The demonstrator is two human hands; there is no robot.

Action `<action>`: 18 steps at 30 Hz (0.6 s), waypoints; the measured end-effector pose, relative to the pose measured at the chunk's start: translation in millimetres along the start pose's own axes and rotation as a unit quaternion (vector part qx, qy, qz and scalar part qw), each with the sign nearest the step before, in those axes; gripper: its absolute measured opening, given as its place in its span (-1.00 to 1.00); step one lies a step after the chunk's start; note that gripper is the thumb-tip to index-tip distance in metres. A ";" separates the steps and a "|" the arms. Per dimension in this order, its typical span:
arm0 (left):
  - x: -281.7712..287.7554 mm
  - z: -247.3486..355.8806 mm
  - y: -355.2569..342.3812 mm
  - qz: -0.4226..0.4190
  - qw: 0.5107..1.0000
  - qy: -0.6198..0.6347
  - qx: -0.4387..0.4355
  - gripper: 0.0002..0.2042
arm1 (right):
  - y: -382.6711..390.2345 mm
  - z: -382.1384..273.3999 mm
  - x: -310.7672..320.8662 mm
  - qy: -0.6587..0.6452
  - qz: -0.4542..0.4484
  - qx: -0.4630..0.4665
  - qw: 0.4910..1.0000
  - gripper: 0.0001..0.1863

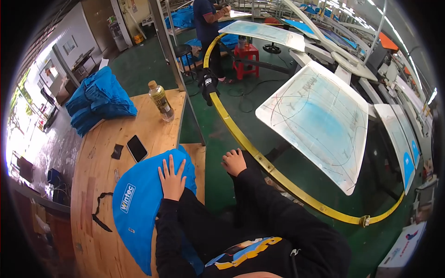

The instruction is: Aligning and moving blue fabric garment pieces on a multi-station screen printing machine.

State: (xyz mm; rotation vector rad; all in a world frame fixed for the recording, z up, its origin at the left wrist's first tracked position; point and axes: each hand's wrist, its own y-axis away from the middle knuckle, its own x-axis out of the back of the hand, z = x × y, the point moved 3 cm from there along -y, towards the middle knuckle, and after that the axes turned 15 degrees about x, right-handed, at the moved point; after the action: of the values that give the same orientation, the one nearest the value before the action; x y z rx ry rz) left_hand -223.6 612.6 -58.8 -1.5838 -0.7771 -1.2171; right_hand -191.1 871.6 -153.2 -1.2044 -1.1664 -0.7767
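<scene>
Our left hand point(172, 178) presses flat and open on blue fabric point(139, 204) atop the wooden table point(99, 241); our right hand point(234, 162), loosely curled and empty, hovers over green floor point(222, 134).

A blue cloth point(139, 204) with a white printed patch lies flat on the wooden table point(99, 153), near its right edge. The left hand point(172, 178) presses on its upper right part, fingers spread.
</scene>
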 end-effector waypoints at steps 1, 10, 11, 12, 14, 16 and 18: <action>-1.8 -2.8 -0.8 -0.002 1.000 -0.006 -0.005 -0.28 | -3.7 -1.0 -1.5 0.002 0.000 -0.004 1.000 -0.77; -6.8 -7.4 0.8 -0.006 1.000 0.022 -0.004 -0.42 | 0.0 -1.8 1.0 -0.014 0.032 0.000 0.999 -0.77; -6.7 -8.2 1.4 -0.007 1.000 0.024 -0.002 -0.46 | -0.1 -2.5 1.7 -0.015 0.031 0.001 0.999 -0.77; -6.6 -9.2 3.1 -0.008 1.000 0.023 -0.001 -0.46 | -0.4 -3.7 2.3 -0.016 0.031 0.003 0.999 -0.77; -6.8 -9.1 2.0 0.010 0.999 0.034 -0.009 -0.55 | -0.5 -2.0 2.1 -0.016 0.032 0.002 0.999 -0.77; -6.8 -8.7 2.5 -0.013 0.999 0.032 -0.003 -0.57 | 1.0 -1.4 1.2 -0.017 0.023 0.004 1.000 -0.77; -9.1 -8.6 1.5 -0.037 0.999 0.030 0.004 -0.59 | -0.3 -0.2 0.2 -0.017 0.026 0.004 1.000 -0.77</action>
State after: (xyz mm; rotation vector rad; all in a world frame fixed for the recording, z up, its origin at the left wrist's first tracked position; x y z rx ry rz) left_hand -228.0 604.5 -67.5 -1.5164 -0.8062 -1.3073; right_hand -191.3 871.4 -152.9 -1.2404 -1.1600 -0.7143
